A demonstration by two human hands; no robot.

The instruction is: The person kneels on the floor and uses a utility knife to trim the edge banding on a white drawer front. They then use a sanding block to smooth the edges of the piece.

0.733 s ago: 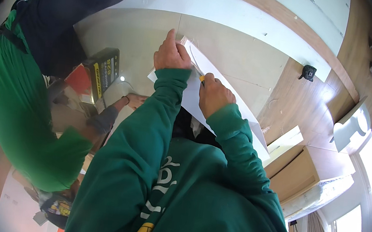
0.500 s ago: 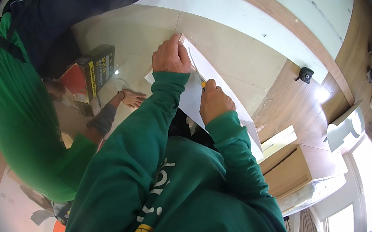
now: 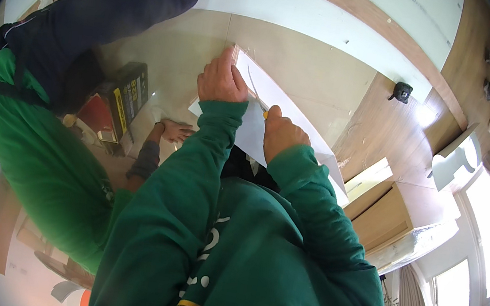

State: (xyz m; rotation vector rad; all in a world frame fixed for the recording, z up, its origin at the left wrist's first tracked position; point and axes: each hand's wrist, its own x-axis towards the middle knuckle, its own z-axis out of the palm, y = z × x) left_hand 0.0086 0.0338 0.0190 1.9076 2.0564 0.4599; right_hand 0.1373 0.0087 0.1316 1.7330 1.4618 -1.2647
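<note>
My left hand (image 3: 223, 81) is closed around the far end of a long white board (image 3: 289, 100), near its corner. In my right hand (image 3: 286, 135) is a yellow-handled utility knife (image 3: 265, 115), mostly hidden by the fingers. Its narrow metal end points toward my left hand and lies against the board. Between the hands, a thin curled strip (image 3: 251, 78) stands up from the board's edge. The board slants from the far left to the near right in front of my body.
At left a co-worker in green and dark trousers (image 3: 116, 3) leans in, one hand (image 3: 176, 131) on the tiled floor. Beside them stands a black and yellow box (image 3: 129, 94). A small black object (image 3: 401, 92) lies on the wooden floor, near a wooden cabinet (image 3: 382, 217).
My right hand and knife have shifted very slightly along the board. My left hand keeps its hold. The co-worker's body at left has moved a little.
</note>
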